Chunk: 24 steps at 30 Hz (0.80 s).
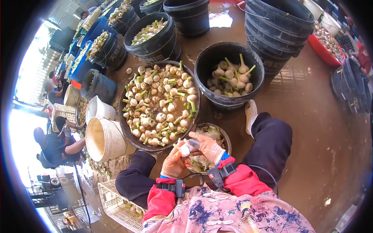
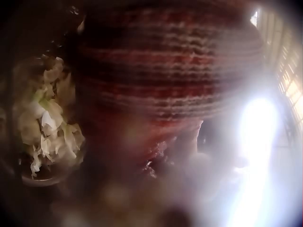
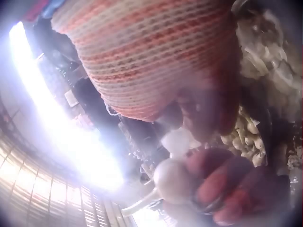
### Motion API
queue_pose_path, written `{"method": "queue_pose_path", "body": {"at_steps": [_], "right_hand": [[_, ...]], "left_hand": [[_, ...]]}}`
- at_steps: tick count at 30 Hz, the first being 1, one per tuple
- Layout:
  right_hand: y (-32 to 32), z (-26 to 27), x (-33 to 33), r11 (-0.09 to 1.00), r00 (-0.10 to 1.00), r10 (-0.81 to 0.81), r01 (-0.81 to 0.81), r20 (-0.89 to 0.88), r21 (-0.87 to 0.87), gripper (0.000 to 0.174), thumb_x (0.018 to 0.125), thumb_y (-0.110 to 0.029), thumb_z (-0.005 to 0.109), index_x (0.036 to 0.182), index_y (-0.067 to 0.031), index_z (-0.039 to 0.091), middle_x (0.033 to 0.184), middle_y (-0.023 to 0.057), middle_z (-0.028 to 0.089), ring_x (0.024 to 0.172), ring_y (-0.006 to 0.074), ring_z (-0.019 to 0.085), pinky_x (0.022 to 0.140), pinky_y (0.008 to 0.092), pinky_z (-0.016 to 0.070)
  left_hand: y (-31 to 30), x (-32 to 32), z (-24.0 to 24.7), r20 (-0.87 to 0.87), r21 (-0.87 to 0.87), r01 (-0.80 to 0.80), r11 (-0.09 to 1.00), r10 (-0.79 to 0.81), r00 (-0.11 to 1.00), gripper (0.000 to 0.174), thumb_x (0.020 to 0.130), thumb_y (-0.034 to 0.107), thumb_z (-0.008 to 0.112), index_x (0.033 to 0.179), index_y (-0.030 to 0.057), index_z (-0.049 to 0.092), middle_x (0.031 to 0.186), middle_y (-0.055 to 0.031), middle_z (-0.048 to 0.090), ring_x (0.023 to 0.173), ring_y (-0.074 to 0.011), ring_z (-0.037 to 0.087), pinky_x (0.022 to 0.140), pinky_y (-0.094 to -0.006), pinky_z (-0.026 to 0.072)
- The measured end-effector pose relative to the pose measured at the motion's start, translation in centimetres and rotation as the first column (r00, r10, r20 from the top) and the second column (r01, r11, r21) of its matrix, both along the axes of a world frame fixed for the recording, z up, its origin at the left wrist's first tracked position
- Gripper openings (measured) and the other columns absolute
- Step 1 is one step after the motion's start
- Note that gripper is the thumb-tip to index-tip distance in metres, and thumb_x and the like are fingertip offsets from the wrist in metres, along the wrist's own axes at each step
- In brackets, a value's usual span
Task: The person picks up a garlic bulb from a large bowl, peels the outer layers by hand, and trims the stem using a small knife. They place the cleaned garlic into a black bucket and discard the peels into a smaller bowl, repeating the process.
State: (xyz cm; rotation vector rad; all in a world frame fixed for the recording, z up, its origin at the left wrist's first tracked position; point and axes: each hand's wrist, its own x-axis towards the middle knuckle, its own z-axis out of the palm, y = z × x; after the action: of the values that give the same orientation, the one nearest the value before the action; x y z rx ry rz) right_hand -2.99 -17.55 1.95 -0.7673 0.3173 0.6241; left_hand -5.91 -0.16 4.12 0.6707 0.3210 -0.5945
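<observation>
My left hand (image 1: pixel 174 164), in an orange knitted glove, grips a white garlic bulb (image 1: pixel 184 150) with its stem sticking out. The right wrist view shows the left fingers (image 3: pixel 220 187) curled around this bulb (image 3: pixel 171 180). My right hand (image 1: pixel 210 148), gloved likewise, meets the bulb from the other side and pinches a white flap of garlic skin (image 3: pixel 179 142) beside it. Something grey (image 1: pixel 193 143) covers the tip of the right thumb. Below both hands sits a round bowl (image 1: pixel 228 141) filled with papery peelings (image 1: pixel 210 132). The left wrist view is mostly blocked by the blurred glove.
A wide dark tub (image 1: pixel 123 116) of unpeeled garlic stands ahead to the left. Ahead stands a black bucket (image 1: pixel 254 83) holding trimmed bulbs. Stacked buckets (image 1: pixel 278 35), white pails (image 1: pixel 116 136) and a cream crate (image 1: pixel 114 206) surround the wet floor (image 1: pixel 314 143). Other people sit at left.
</observation>
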Motion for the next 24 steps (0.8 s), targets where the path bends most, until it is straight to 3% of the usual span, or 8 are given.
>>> {"method": "queue_pose_path", "body": {"at_steps": [3, 5, 9, 14, 16, 21, 22, 24], "right_hand": [[1.0, -1.0, -0.1, 0.999, 0.999, -0.011, 0.013, 0.053, -0.034, 0.047, 0.08, 0.007, 0.054, 0.126, -0.0056, 0.051, 0.104, 0.0077, 0.061, 0.086, 0.0156, 0.061, 0.071, 0.0271, 0.0533], [1.5, -1.3, 0.0, 0.947, 0.981, -0.067, 0.12, 0.183, -0.297, 0.044, 0.081, 0.005, 0.055, 0.123, -0.0074, 0.054, 0.098, 0.0068, 0.061, 0.082, 0.0136, 0.059, 0.067, 0.0248, 0.0514], [1.8, -1.3, 0.0, 0.913, 0.962, -0.079, 0.175, 0.262, -0.369, 0.042, 0.082, 0.006, 0.055, 0.121, -0.0091, 0.056, 0.093, 0.0062, 0.061, 0.079, 0.0114, 0.056, 0.07, 0.0227, 0.049], [2.3, -1.7, -0.5, 0.969, 0.97, -0.064, 0.117, 0.235, -0.219, 0.046, 0.081, 0.005, 0.056, 0.125, -0.0088, 0.052, 0.094, 0.0089, 0.062, 0.082, 0.0142, 0.056, 0.075, 0.0268, 0.0483], [2.4, -1.9, -0.6, 0.863, 0.893, -0.034, 0.253, 0.448, -0.438, 0.048, 0.079, 0.007, 0.055, 0.124, -0.0084, 0.051, 0.093, 0.008, 0.061, 0.082, 0.0148, 0.057, 0.075, 0.0265, 0.0482], [1.6, -0.3, 0.0, 0.824, 0.947, 0.05, 0.141, 0.318, -0.549, 0.044, 0.076, 0.011, 0.051, 0.117, -0.0052, 0.055, 0.093, 0.0059, 0.06, 0.078, 0.0125, 0.057, 0.065, 0.0233, 0.0491], [1.5, -0.1, 0.2, 0.865, 0.976, -0.016, 0.122, 0.218, -0.486, 0.043, 0.075, 0.013, 0.049, 0.114, -0.0043, 0.057, 0.092, 0.0054, 0.059, 0.076, 0.0121, 0.057, 0.061, 0.0228, 0.0493], [1.1, -1.6, 1.0, 0.88, 0.959, -0.22, 0.274, 0.178, -0.389, 0.044, 0.074, 0.014, 0.047, 0.112, -0.004, 0.058, 0.091, 0.0059, 0.059, 0.075, 0.0125, 0.057, 0.057, 0.0232, 0.0489]], "left_hand": [[0.1, -0.2, -0.6, 0.036, 0.041, -0.057, 0.998, 0.055, 0.998, 0.054, 0.084, 0.019, 0.064, 0.133, 0.0136, 0.04, 0.101, -0.0109, 0.061, 0.066, -0.0169, 0.059, 0.052, -0.0257, 0.0475], [0.4, -0.2, -1.4, 0.01, 0.251, -0.077, 0.965, 0.077, 0.997, 0.047, 0.086, 0.018, 0.062, 0.129, 0.0118, 0.045, 0.093, -0.0097, 0.062, 0.066, -0.0159, 0.059, 0.051, -0.0255, 0.0465], [0.0, 0.3, -1.8, 0.061, 0.479, -0.099, 0.872, 0.079, 0.995, 0.037, 0.088, 0.018, 0.06, 0.12, 0.0028, 0.052, 0.095, -0.0098, 0.063, 0.069, -0.0161, 0.06, 0.058, -0.0281, 0.0517], [-0.9, 1.2, -1.4, 0.063, 0.462, -0.229, 0.857, 0.226, 0.972, 0.032, 0.088, 0.021, 0.06, 0.113, 0.0014, 0.056, 0.098, -0.0072, 0.063, 0.079, -0.0147, 0.062, 0.063, -0.0259, 0.054], [-0.8, 1.5, -1.7, 0.055, 0.526, -0.24, 0.816, 0.248, 0.967, 0.031, 0.088, 0.022, 0.061, 0.111, 0.0017, 0.058, 0.097, -0.0064, 0.063, 0.078, -0.0139, 0.062, 0.062, -0.0249, 0.0537], [-1.2, 1.9, -1.5, 0.061, 0.645, -0.173, 0.744, 0.176, 0.983, 0.025, 0.089, 0.021, 0.058, 0.107, 0.0031, 0.06, 0.098, -0.0069, 0.062, 0.08, -0.0181, 0.061, 0.063, -0.0296, 0.054], [-0.9, 1.7, -1.6, 0.058, 0.646, -0.174, 0.743, 0.179, 0.982, 0.025, 0.089, 0.021, 0.058, 0.107, 0.0031, 0.06, 0.098, -0.0069, 0.062, 0.08, -0.0181, 0.061, 0.063, -0.0296, 0.054], [0.0, 1.3, -1.5, 0.066, 0.214, -0.281, 0.936, 0.273, 0.96, 0.031, 0.09, 0.026, 0.055, 0.114, 0.0065, 0.056, 0.104, -0.0092, 0.06, 0.082, -0.0227, 0.06, 0.064, -0.0328, 0.0542]]}}
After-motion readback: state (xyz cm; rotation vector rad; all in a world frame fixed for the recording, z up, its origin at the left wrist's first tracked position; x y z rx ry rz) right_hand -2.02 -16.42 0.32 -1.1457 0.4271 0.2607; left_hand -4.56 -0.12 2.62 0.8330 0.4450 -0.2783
